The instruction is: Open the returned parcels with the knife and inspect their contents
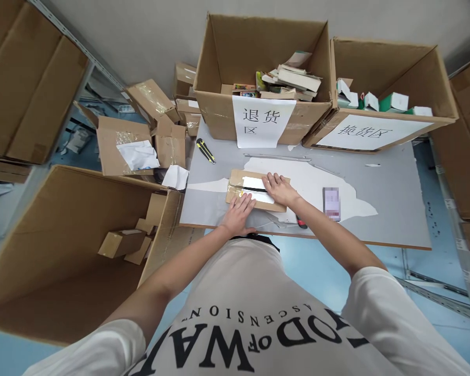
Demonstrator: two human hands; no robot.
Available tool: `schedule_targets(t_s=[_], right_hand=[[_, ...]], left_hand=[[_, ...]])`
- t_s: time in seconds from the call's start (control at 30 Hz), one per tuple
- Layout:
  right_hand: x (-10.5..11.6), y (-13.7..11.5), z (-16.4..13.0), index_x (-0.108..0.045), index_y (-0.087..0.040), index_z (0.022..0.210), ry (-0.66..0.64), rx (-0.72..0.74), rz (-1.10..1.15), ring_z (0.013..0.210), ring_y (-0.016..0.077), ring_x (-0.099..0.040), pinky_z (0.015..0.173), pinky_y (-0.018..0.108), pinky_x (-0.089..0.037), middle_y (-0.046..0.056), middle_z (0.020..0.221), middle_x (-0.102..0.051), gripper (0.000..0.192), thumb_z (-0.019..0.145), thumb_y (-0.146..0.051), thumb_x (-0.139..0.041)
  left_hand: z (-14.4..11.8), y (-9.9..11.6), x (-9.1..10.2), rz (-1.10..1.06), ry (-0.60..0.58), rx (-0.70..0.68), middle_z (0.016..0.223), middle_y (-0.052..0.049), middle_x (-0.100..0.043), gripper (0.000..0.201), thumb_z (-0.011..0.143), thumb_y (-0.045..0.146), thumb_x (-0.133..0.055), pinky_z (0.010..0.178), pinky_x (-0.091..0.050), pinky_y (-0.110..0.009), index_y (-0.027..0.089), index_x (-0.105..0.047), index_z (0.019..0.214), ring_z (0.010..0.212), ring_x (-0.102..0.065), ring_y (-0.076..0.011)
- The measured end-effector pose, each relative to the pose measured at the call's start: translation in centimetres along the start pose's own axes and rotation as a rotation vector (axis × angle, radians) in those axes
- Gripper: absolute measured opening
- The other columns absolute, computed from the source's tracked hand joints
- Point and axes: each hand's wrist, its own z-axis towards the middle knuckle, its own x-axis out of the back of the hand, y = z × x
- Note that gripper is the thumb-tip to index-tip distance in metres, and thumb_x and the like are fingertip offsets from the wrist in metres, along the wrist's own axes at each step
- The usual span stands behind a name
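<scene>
Both our hands lie flat and open on a small taped cardboard parcel (254, 189) at the middle of the frame: left hand (239, 213) on its near edge, right hand (279, 188) on its right end. It rests on the grey bench (384, 177). A yellow box cutter (206, 150) lies well apart, upper left of it.
</scene>
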Motion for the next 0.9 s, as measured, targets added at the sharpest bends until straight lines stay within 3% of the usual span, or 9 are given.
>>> schedule_targets(t_s=[0.13, 0.3, 0.4, 0.47, 0.63, 0.73, 0.9], right_hand=[[2.8, 1.2, 0.8, -0.041, -0.007, 0.134, -0.126, -0.019, 0.077, 0.110, 0.0300, -0.057, 0.087, 0.039, -0.044, 0.024, 0.129, -0.055, 0.045, 0.092, -0.010, -0.027], [5.5, 5.3, 3.5, -0.054, -0.012, 0.117, -0.183, -0.105, 0.225, 0.088, 0.0237, -0.063, 0.075, 0.030, -0.042, 0.014, 0.100, -0.068, 0.033, 0.097, -0.025, -0.032], [4.8, 7.3, 4.8, -0.061, -0.015, 0.110, -0.161, -0.268, 0.244, 0.091, 0.0261, -0.062, 0.076, 0.033, -0.043, 0.014, 0.100, -0.068, 0.044, 0.097, -0.047, -0.033], [3.4, 7.9, 5.1, -0.061, -0.016, 0.114, -0.145, -0.382, 0.242, 0.097, 0.0282, -0.061, 0.079, 0.035, -0.043, 0.015, 0.109, -0.066, 0.049, 0.094, -0.054, -0.038], [-0.1, 7.2, 4.5, -0.052, -0.014, 0.129, -0.048, -0.492, 0.358, 0.109, 0.0283, -0.057, 0.086, 0.037, -0.045, 0.016, 0.124, -0.059, 0.050, 0.094, -0.049, -0.040], [-0.7, 6.6, 3.8, -0.053, -0.013, 0.129, 0.080, -0.481, 0.367, 0.111, 0.0301, -0.055, 0.090, 0.041, -0.044, 0.017, 0.124, -0.057, 0.045, 0.095, -0.040, -0.040], [-0.1, 5.8, 2.6, -0.056, -0.012, 0.127, 0.211, -0.292, 0.334, 0.121, 0.0297, -0.047, 0.104, 0.045, -0.036, 0.018, 0.133, -0.052, 0.040, 0.095, -0.028, -0.037]], left_hand=[[-0.3, 0.0, -0.1, -0.015, 0.016, -0.005, 0.157, -0.016, -0.017, 0.108, 0.067, 0.065, -0.065, 0.116, -0.006, -0.053, 0.013, -0.020, 0.150, 0.146, -0.012, -0.0340], [-0.8, 0.1, -0.3, -0.026, 0.020, -0.027, 0.157, -0.016, -0.018, 0.105, 0.068, 0.065, -0.064, 0.117, -0.006, -0.052, 0.014, -0.021, 0.150, 0.146, -0.012, -0.0335], [-0.9, 0.1, -0.3, -0.028, 0.032, -0.035, 0.158, -0.015, -0.017, 0.105, 0.068, 0.064, -0.064, 0.117, -0.006, -0.051, 0.014, -0.022, 0.150, 0.146, -0.011, -0.0325], [-0.8, 0.0, -0.2, -0.028, 0.035, -0.037, 0.158, -0.015, -0.016, 0.104, 0.069, 0.064, -0.064, 0.117, -0.006, -0.051, 0.014, -0.022, 0.150, 0.146, -0.010, -0.0320], [-0.6, -0.3, 0.2, -0.026, 0.026, -0.044, 0.158, -0.015, -0.017, 0.101, 0.070, 0.061, -0.065, 0.116, -0.009, -0.050, 0.014, -0.022, 0.149, 0.146, -0.011, -0.0316], [-0.4, -0.7, 0.5, -0.025, 0.031, -0.051, 0.157, -0.014, -0.020, 0.092, 0.074, 0.051, -0.065, 0.116, -0.013, -0.049, 0.016, -0.025, 0.149, 0.146, -0.015, -0.0309], [0.2, -1.8, 1.2, -0.044, 0.043, -0.098, 0.154, -0.012, -0.031, 0.071, 0.080, 0.035, -0.062, 0.112, -0.025, -0.047, 0.019, -0.036, 0.144, 0.141, -0.028, -0.0295]])
